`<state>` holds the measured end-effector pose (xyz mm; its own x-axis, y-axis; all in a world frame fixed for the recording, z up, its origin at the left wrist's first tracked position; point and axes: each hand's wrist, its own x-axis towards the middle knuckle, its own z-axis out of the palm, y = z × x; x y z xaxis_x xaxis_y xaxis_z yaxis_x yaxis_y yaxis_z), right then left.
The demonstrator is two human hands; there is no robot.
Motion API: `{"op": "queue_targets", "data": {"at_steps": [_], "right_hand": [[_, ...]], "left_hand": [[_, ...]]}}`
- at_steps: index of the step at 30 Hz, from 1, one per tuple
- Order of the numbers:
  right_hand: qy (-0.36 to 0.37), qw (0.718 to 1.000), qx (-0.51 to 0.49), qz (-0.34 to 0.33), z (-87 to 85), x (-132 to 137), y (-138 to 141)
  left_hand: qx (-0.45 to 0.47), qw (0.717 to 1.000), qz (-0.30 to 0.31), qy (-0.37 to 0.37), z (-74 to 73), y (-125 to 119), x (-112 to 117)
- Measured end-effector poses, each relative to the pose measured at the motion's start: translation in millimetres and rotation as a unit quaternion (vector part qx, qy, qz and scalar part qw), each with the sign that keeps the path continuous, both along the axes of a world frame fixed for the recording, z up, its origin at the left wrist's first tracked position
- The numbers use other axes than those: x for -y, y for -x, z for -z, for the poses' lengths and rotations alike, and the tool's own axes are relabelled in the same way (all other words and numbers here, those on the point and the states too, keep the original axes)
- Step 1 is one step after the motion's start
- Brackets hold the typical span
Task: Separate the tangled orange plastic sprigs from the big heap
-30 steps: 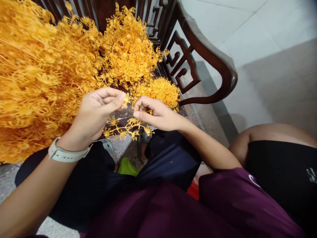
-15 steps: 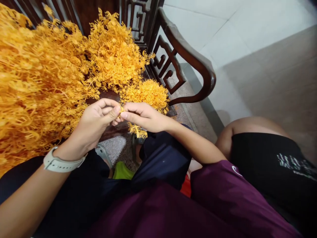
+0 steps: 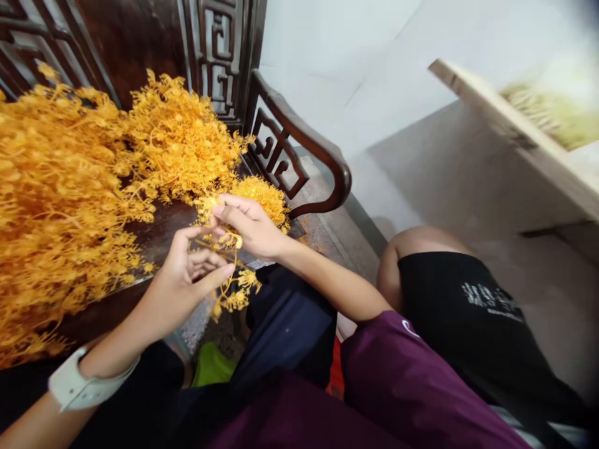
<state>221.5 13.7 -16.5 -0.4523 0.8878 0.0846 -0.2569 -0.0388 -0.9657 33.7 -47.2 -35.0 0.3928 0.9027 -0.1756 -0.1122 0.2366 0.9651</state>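
Note:
My right hand (image 3: 255, 227) pinches a yellow artificial flower sprig (image 3: 241, 290) between thumb and fingers. Thin stems and small yellow blooms hang below that hand, beside my left thumb. My left hand (image 3: 189, 268) is just below and to the left, its thumb spread away from the curled fingers. It seems to hold nothing firmly, though the stems pass close to its fingertips. A large heap of similar yellow sprigs (image 3: 60, 212) lies left of my hands, and a smaller yellow bunch (image 3: 262, 199) sits just behind my right hand.
The sprigs rest on a dark carved wooden bench (image 3: 161, 227) with a curved armrest (image 3: 334, 168) at its right end. A person's leg in black shorts (image 3: 449, 312) is close on my right. A wooden board (image 3: 519, 131) stands at the upper right, and something green (image 3: 213, 365) lies below.
My hands have drawn apart from their shared pinch; the left thumb has opened. More of the sprig now hangs visible. The view has shifted right, bringing the wooden board into sight.

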Motion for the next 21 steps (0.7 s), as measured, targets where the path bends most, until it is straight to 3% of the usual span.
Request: {"op": "queue_targets", "data": {"at_steps": [4,6,8,10,14,16,18,19,21], "right_hand": [[0.092,0.992,-0.079,-0.029,-10.5,-3.5,-5.5],[0.114,0.987,-0.112,-0.011,-12.2,0.6,-2.6],[0.141,0.981,-0.13,0.041,-7.7,8.0,7.3],[0.17,0.973,-0.131,0.083,1.3,16.0,22.2],[0.184,0.975,-0.088,0.09,9.3,13.3,36.7],[0.124,0.987,-0.03,0.102,2.4,-4.1,18.9],[0.0,0.988,0.089,0.129,-7.7,-27.7,-18.2],[-0.076,0.971,0.176,0.141,-11.9,-39.3,-41.3],[-0.177,0.889,0.378,0.189,-15.2,-57.8,-88.1]], "left_hand": [[-0.006,0.999,-0.045,-0.001,-2.8,-3.0,-3.1],[0.012,0.998,-0.059,0.022,-4.1,-10.5,-0.2],[0.071,0.991,-0.063,0.098,-2.2,-26.0,9.0],[0.118,0.97,-0.02,0.21,3.3,-46.3,22.3],[0.206,0.94,-0.007,0.271,11.5,-70.2,42.2],[0.194,0.944,0.022,0.265,9.2,-64.9,42.6],[0.135,0.964,0.063,0.222,4.9,-51.5,37.4],[0.092,0.975,0.079,0.185,2.8,-43.6,33.5],[0.008,0.992,0.072,0.103,-0.7,-28.7,24.6]]}}
